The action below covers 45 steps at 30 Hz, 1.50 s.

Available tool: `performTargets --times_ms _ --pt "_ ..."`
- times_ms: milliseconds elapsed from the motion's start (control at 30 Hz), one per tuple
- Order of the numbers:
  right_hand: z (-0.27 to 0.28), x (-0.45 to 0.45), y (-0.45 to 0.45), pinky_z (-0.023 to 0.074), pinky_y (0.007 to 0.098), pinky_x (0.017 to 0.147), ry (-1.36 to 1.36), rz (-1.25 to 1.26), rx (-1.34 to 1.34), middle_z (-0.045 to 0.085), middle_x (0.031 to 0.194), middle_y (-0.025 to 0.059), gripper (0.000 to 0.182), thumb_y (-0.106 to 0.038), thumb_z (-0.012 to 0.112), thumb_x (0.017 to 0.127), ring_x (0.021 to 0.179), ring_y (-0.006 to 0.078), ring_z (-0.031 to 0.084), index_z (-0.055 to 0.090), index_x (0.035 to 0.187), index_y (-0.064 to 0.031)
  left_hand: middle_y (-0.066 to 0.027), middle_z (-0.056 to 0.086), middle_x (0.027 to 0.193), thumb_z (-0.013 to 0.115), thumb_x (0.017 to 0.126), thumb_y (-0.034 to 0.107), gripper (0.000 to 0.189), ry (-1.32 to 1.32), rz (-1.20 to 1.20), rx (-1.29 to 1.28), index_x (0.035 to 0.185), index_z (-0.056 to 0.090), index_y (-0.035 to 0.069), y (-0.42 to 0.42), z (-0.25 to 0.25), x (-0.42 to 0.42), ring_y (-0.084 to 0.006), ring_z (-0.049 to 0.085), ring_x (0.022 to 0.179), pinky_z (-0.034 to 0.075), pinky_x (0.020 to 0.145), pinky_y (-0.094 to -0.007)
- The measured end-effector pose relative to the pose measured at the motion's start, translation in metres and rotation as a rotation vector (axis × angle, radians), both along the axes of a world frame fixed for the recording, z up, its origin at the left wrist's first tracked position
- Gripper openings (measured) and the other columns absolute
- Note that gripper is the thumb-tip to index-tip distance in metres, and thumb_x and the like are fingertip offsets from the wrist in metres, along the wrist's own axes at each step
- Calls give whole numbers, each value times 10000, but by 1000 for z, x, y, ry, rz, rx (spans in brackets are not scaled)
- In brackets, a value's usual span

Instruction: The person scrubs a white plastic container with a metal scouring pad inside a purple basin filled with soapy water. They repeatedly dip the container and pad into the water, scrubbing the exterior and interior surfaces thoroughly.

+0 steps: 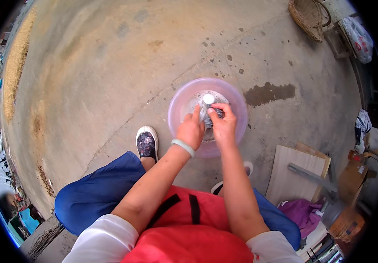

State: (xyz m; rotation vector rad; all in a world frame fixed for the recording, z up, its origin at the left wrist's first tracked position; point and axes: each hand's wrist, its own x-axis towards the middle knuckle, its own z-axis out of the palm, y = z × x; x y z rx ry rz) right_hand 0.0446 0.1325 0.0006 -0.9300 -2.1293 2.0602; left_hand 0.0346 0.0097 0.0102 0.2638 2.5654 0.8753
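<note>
A pink plastic basin [238, 131] with sudsy water stands on the concrete floor between my feet. Over it, my left hand [192, 128], with a pale bangle at the wrist, holds a whitish translucent item [203, 112] whose kind I cannot tell. My right hand [223, 123] pinches a small object with thumb and forefinger beside a round white cap or lid [208, 98]. Dark, scrubber-like material [218, 114] shows beneath and between the fingers; its lower part is hidden by my hands.
A wicker basket [307, 18] and a plastic bag [356, 39] lie at the upper right. Wooden boards [294, 171], a metal bar [312, 177], purple cloth [300, 213] and a cardboard box [350, 179] are at the right. A wet patch [269, 93] marks the floor beside the basin.
</note>
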Motion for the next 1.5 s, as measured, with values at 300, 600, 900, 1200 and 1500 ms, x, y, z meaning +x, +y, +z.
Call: performTargets --times_ms 300,600,900,1200,1500 --pt "-16 -2 13 430 312 937 -53 -77 -163 516 1237 135 521 -5 644 750 1129 196 501 570 1265 -15 -280 558 1072 604 850 153 682 -36 3 24 1452 309 29 10 0 13 -440 618 839 519 744 -476" --pt "-21 -26 64 499 302 749 -143 329 123 681 898 122 288 -65 644 763 802 160 622 685 1037 16 -271 542 1069 597 864 142 682 6 -28 33 1459 281 37 9 -8 17 -441 614 829 516 742 -486" --pt "-14 -4 57 486 296 753 -28 145 -121 624 985 60 341 -44 657 792 862 141 580 643 1132 -61 -259 549 1069 585 862 137 641 24 -24 25 1443 328 49 3 -7 9 -432 617 833 520 740 -478" --pt "-6 -2 26 474 300 816 -76 -46 -397 537 1126 90 525 56 627 751 969 160 537 542 1254 -68 -246 552 1045 601 829 122 682 37 -50 2 1447 323 48 9 -9 13 -421 624 808 525 711 -478" --pt "-20 -7 28 456 284 834 -66 -104 -405 578 1070 81 413 47 617 776 957 153 540 616 1181 -33 -265 544 1026 623 856 170 699 33 -33 27 1459 290 51 11 -14 17 -435 619 807 521 714 -485"
